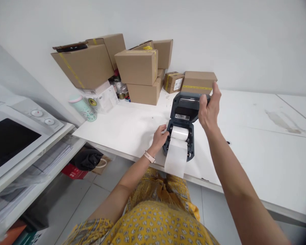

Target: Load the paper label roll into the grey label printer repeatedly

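A dark label printer [191, 144] stands on the white table near its front edge, lid [185, 105] raised and tilted back. Inside sits a white label roll [180, 133], and a strip of label paper [175, 158] runs out over the front toward me. My left hand [158, 139], with a pale band on the wrist, grips the printer's left side, fingers partly curled and some hidden. At the lid's right edge, my right hand [210, 110] holds on with thumb and fingers; the fingertips behind the lid are hidden.
Behind the printer are a long cardboard box [200, 80] and a small carton [172, 82]. Stacked boxes [136, 68] and a mint tumbler [83, 108] stand at the back left. A microwave [17, 132] sits on a shelf to the left. The table's front edge runs before me.
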A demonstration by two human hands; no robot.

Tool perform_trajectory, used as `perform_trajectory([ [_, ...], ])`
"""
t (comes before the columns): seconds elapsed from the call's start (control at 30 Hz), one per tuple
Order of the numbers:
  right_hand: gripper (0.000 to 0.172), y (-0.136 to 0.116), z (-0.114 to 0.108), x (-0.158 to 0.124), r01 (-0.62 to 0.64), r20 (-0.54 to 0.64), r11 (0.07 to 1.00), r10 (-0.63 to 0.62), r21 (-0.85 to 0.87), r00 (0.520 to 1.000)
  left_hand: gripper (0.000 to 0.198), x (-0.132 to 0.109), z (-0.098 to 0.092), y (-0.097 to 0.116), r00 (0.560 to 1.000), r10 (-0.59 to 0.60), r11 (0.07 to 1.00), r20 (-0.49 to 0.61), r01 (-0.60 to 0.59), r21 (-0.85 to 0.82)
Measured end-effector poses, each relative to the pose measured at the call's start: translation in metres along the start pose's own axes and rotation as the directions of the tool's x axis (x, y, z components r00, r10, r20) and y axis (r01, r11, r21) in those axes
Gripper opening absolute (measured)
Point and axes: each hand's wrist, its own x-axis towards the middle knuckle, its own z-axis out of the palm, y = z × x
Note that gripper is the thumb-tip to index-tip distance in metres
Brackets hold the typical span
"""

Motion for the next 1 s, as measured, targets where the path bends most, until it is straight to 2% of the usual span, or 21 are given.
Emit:
perform_trajectory([
  [0.1,0.068,0.022,0.008,0.029,-0.066,0.071,0.998,0.067,-0.015,0.995,0.042,-0.002,0.003,-0.019,0.999,-0.037,0.997,0.018,0.036,0.064],
  [0.17,0.070,0.032,0.009,0.041,-0.118,0.137,0.992,0.122,-0.039,0.983,0.041,-0.005,0.003,-0.022,0.999,-0.027,0.995,0.025,0.024,0.097],
  [0.23,0.074,0.034,0.007,0.040,-0.116,0.129,0.989,0.127,-0.088,0.984,0.042,-0.005,0.002,-0.017,0.999,-0.019,0.990,0.037,0.014,0.139],
  [0.3,0.074,0.027,0.004,0.025,-0.055,0.041,0.990,0.061,-0.132,0.997,0.042,-0.002,0.000,-0.009,0.998,-0.044,0.972,0.052,0.030,0.232],
  [0.37,0.063,0.018,0.004,-0.003,0.032,0.007,0.991,-0.031,-0.127,1.000,0.042,0.004,-0.002,0.002,0.994,-0.088,0.917,0.072,0.053,0.395],
  [0.4,0.055,0.015,0.006,-0.019,0.071,0.045,0.992,-0.067,-0.105,0.997,0.042,0.007,-0.004,0.008,0.990,-0.110,0.869,0.086,0.054,0.491],
  [0.47,0.041,0.013,0.011,-0.048,0.118,0.230,0.992,-0.104,-0.047,0.968,0.041,0.015,-0.006,0.019,0.982,-0.135,0.745,0.133,0.013,0.667],
  [0.53,0.039,0.017,0.018,-0.067,0.101,0.464,0.994,-0.075,-0.030,0.883,0.038,0.023,-0.007,0.027,0.969,-0.148,0.626,0.197,-0.062,0.777],
  [0.6,0.051,0.024,0.024,-0.073,0.064,0.673,0.993,0.018,-0.097,0.740,0.033,0.029,-0.007,0.033,0.954,-0.157,0.547,0.257,-0.133,0.827],
  [0.67,0.064,0.029,0.028,-0.071,0.065,0.803,0.981,0.110,-0.182,0.586,0.031,0.033,-0.007,0.035,0.934,-0.176,0.513,0.310,-0.182,0.839],
  [0.7,0.067,0.031,0.030,-0.068,0.079,0.838,0.974,0.139,-0.211,0.528,0.030,0.034,-0.006,0.035,0.925,-0.186,0.508,0.331,-0.197,0.838],
  [0.73,0.069,0.032,0.032,-0.064,0.093,0.858,0.969,0.155,-0.228,0.490,0.031,0.035,-0.006,0.035,0.918,-0.196,0.507,0.345,-0.206,0.837],
  [1.0,0.090,0.029,0.050,-0.049,0.140,0.906,0.957,0.183,-0.252,0.382,0.035,0.033,-0.004,0.033,0.920,-0.206,0.517,0.335,-0.188,0.835],
])
